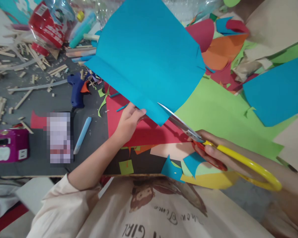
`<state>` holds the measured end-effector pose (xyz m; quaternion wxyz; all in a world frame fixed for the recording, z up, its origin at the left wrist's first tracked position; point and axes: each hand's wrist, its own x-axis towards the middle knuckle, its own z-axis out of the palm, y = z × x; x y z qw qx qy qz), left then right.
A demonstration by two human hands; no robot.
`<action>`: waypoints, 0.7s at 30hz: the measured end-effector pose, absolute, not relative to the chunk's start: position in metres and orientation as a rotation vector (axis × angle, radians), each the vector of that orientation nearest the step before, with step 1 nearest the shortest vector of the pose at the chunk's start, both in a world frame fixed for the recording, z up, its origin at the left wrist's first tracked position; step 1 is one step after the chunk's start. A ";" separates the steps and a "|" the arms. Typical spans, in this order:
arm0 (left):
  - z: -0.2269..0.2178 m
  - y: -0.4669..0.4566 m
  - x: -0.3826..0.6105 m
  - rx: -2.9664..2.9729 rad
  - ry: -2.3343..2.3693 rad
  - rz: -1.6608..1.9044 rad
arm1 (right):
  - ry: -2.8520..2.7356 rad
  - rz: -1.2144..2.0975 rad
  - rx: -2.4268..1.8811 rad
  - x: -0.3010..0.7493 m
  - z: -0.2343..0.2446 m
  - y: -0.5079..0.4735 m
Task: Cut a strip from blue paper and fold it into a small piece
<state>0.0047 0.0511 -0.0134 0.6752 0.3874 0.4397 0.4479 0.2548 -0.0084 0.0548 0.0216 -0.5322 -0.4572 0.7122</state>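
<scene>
A large sheet of blue paper (pixel 149 49) is held up over the table, its lower edge pinched by my left hand (pixel 130 120). My right hand (pixel 211 145) grips a pair of scissors (pixel 183 125) with one yellow handle and one red handle. The scissor blades lie across the sheet's lower right corner, one blade over the paper's face. Beneath the sheet are red paper (pixel 144 134) and a wide piece of light green paper (pixel 213 109). Part of the fingers on my left hand is hidden behind the blue paper.
Left on the dark table (pixel 94 132) are a blue glue gun (pixel 76 89), a phone-like device (pixel 60 137), a light blue marker (pixel 82 135), a purple box (pixel 12 145) and scattered wooden sticks. A red-labelled bottle (pixel 49 26) lies behind. Coloured paper scraps (pixel 224 49) cover the right side.
</scene>
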 end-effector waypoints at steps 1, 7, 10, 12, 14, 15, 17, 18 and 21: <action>-0.014 0.051 0.004 0.871 0.987 1.008 | -1.369 2.232 -1.672 0.253 0.056 -0.007; -0.012 0.052 0.005 0.866 1.002 1.025 | -1.292 2.245 -1.736 0.248 0.063 -0.005; -0.010 0.052 0.006 0.865 1.001 1.033 | -1.295 2.247 -1.627 0.252 0.058 -0.008; -0.010 0.052 0.007 0.867 0.995 1.035 | -1.312 2.231 -1.588 0.254 0.055 -0.010; -0.009 0.052 0.007 0.866 0.993 1.033 | -1.346 2.198 -1.601 0.255 0.053 -0.011; -0.009 0.052 0.007 0.864 0.990 1.033 | -1.361 2.192 -1.616 0.255 0.053 -0.011; -0.009 0.051 0.007 0.857 0.982 1.035 | -1.369 2.196 -1.638 0.254 0.052 -0.011; -0.010 0.051 0.007 0.854 0.979 1.037 | -1.364 2.198 -1.643 0.254 0.051 -0.011; -0.010 0.051 0.006 0.855 0.986 1.027 | -1.339 2.196 -1.617 0.254 0.049 -0.011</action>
